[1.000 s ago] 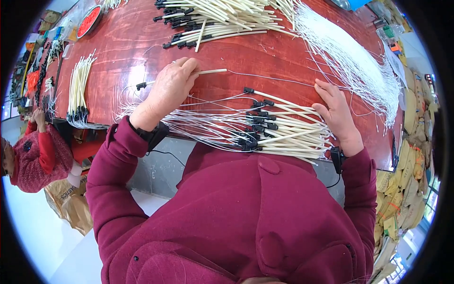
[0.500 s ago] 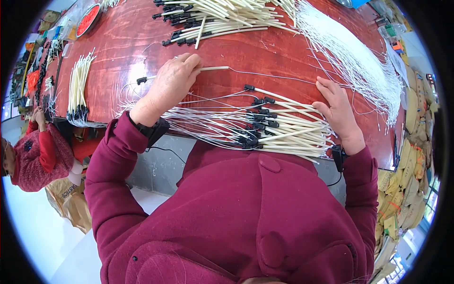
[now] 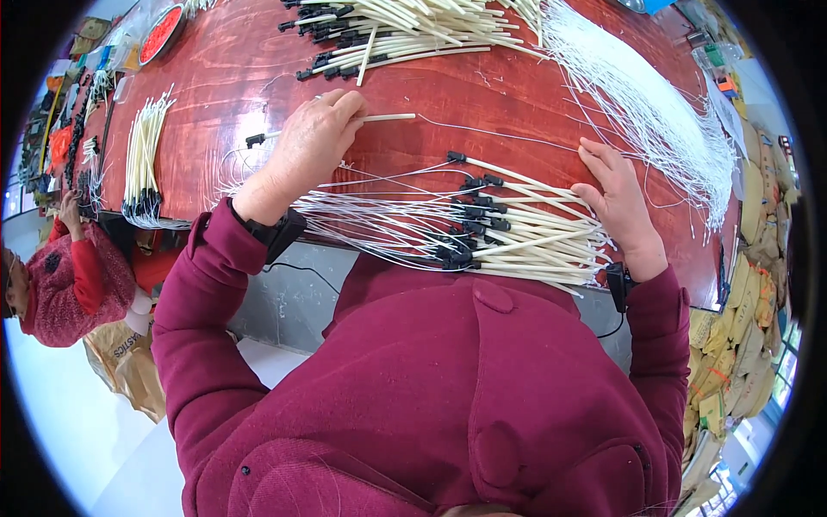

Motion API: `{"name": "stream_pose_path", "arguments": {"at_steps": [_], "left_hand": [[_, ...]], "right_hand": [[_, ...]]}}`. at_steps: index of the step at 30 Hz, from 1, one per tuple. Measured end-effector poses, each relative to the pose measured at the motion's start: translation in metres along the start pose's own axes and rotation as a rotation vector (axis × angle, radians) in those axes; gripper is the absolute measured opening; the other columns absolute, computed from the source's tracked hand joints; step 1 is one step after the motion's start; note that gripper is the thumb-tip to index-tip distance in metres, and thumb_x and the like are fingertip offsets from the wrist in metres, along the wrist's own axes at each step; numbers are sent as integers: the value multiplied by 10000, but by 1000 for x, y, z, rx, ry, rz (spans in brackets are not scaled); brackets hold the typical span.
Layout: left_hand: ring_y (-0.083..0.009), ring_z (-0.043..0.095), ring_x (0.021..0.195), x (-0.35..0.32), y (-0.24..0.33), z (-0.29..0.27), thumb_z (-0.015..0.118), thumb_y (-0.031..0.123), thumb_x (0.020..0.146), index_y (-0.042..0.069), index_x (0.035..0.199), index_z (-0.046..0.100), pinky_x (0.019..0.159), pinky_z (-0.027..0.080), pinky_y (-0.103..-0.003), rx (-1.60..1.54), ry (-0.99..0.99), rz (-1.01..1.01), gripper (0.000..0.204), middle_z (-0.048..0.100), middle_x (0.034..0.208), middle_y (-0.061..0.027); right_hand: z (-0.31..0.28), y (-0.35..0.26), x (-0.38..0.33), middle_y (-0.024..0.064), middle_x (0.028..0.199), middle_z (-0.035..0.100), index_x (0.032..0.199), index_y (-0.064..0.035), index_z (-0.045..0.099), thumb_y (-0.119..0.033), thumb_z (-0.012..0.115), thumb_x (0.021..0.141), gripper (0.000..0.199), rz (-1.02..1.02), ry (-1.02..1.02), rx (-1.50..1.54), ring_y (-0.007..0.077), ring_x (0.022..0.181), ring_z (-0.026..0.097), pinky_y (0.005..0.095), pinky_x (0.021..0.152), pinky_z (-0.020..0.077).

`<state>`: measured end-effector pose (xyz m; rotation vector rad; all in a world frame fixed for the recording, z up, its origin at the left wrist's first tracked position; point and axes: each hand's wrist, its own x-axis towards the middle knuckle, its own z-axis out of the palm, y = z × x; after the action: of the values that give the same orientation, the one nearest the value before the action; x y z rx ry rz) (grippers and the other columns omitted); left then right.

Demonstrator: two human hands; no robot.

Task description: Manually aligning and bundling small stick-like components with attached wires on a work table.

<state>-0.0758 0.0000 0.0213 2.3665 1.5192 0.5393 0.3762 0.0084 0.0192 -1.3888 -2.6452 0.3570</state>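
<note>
My left hand (image 3: 320, 136) is closed on a thin cream tube (image 3: 392, 117), which lies nearly crosswise above the table. The tube's black clip end (image 3: 256, 140) sticks out left of the hand. From its right end a thin white wire (image 3: 491, 133) runs to the fingertips of my right hand (image 3: 610, 185). That hand rests on the table with its thumb apart from its fingers, the wire passing at or under the fingertips. Between my hands and my body lies a bundle of finished-looking cream tubes (image 3: 534, 233) with black clips and white wires (image 3: 370, 220) trailing left.
More cream tubes with black ends (image 3: 431, 30) are piled at the far side of the red table (image 3: 224, 95). A fan of white wires (image 3: 637, 95) lies at right. A tube bundle (image 3: 148, 151) and a red-filled bowl (image 3: 162, 36) stand left. A co-worker (image 3: 73, 276) sits at far left.
My left hand and the tube have shifted slightly away from me. The tube's black end has turned a little. My right hand is almost still.
</note>
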Motion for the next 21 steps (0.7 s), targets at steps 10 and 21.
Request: {"name": "stream_pose_path", "arguments": {"at_steps": [10, 21], "left_hand": [[-405, 639, 909, 5, 0, 0, 598, 97, 963, 30, 1031, 598, 787, 511, -479, 10, -12, 15, 96, 649, 969, -162], [-400, 646, 908, 8, -1, -1, 589, 94, 969, 33, 1027, 598, 773, 513, -483, 14, -66, 53, 85, 648, 967, -160]], "right_hand": [[2, 1, 0, 131, 1459, 549, 1350, 15, 597, -416, 663, 942, 597, -11, 6, -12, 325, 1335, 499, 414, 1115, 376], [1, 0, 5, 142, 1431, 560, 1320, 31, 606, -355, 698, 915, 567, -4, 1, -10, 336, 1315, 509, 406, 1096, 395]]}}
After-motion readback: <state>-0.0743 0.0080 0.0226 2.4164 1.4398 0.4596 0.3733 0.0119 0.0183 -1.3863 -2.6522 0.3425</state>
